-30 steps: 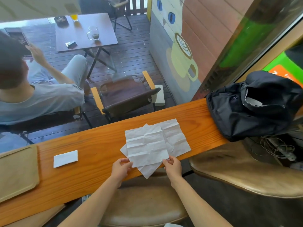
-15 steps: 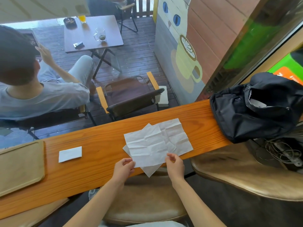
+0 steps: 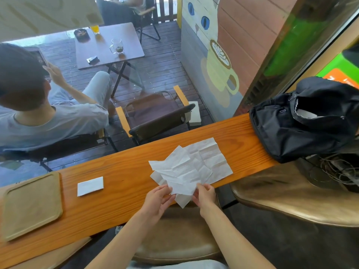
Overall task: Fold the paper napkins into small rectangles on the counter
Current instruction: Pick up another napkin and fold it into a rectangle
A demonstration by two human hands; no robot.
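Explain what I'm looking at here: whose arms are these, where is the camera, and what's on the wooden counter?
No machine here: a person wears a wide-angle camera on the head, looking down at their own bare arms. The left hand and right hand each pinch the near edge of a creased, unfolded paper napkin, lifting it off a pile of unfolded napkins on the wooden counter. Farther left lies one folded napkin, a small rectangle, then a tan tray. A black backpack rests at the counter's right end. Beyond the window, another person sits on a deck.
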